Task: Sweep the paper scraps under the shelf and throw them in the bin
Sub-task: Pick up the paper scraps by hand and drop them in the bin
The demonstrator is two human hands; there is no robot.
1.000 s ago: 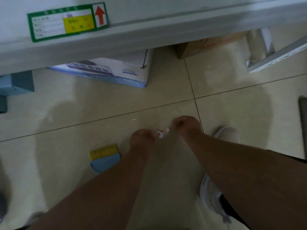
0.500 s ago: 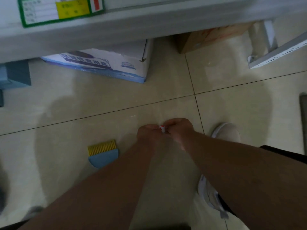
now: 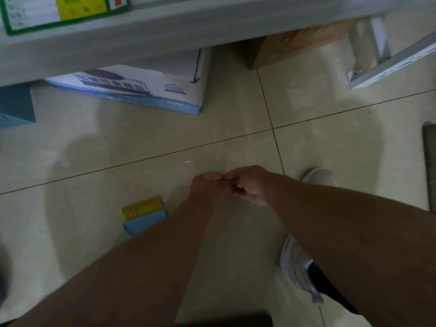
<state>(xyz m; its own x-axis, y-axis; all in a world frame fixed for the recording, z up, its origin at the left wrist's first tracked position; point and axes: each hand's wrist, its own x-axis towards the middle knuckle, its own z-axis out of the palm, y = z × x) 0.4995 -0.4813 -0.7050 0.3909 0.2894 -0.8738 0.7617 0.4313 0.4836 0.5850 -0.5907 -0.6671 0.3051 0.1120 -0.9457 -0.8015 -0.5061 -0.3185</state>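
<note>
Both forearms extended over the tiled floor (image 3: 99, 147). Small blue hand brush (image 3: 142, 218) with yellow bristles flat on floor, just beside left forearm. Left hand (image 3: 207, 187) and right hand (image 3: 247, 185) touching, fingers curled together; paper scraps not visible, grip contents indeterminate. Beyond: white-and-blue carton (image 3: 151, 88), brown cardboard box (image 3: 295, 46) under grey shelf (image 3: 188, 27).

We have one head view, looking steeply down past our left hand (image 3: 207, 187) and right hand (image 3: 250, 185), floor (image 3: 118, 142) close beyond them
</note>
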